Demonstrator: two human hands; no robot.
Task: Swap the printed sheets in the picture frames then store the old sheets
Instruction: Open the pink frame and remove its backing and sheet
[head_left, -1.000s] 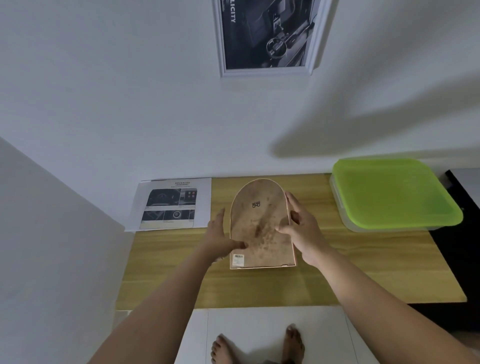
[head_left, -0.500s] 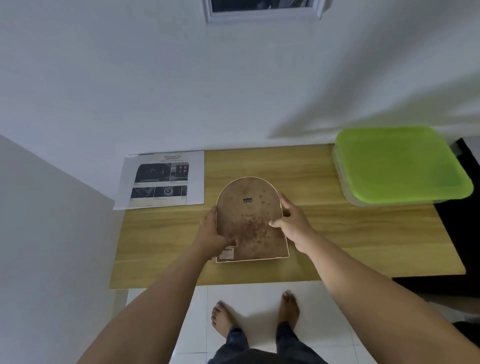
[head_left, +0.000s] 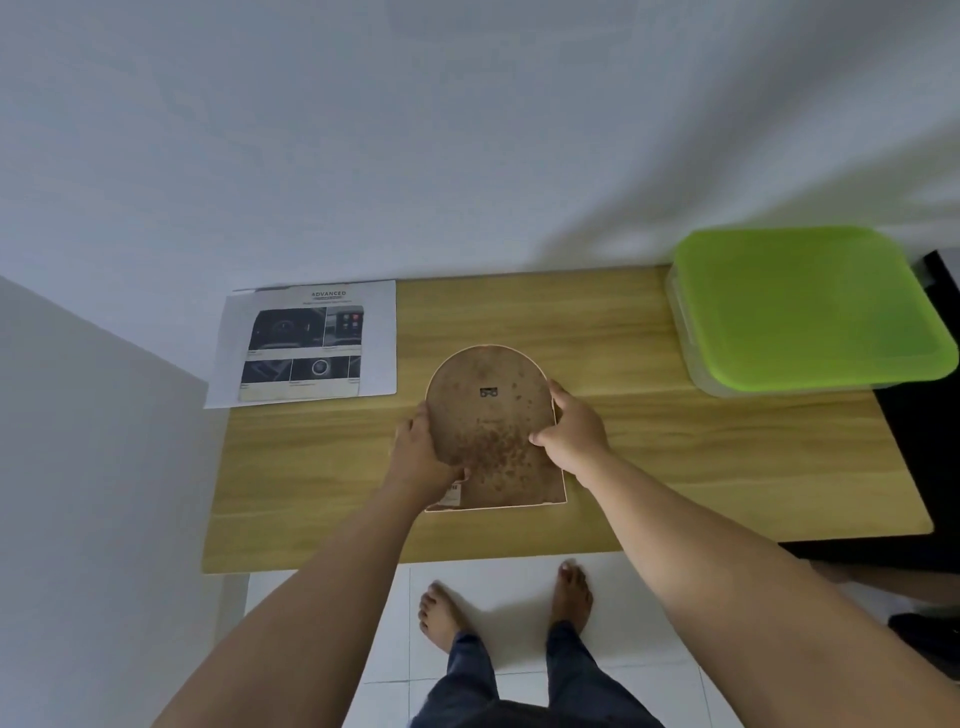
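Both left grip (head_left: 422, 451), right grip (head_left: 575, 430) hold arched speckled frame (head_left: 493, 415)

Dim, soft wall shadows (upper right), wide-angle edge bending

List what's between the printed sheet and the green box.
Head view: the arched frame, back up, gripped by the left hand and right hand; otherwise bare desk.

Frame (head_left: 493, 426) at table (head_left: 727, 467) centre, back up, between left hand (head_left: 421, 452) and right hand (head_left: 574, 434). Sheet (head_left: 306, 345) at rear left, overhanging table edge. Lidded box (head_left: 805, 312) at rear right. Wall (head_left: 467, 156) behind table.
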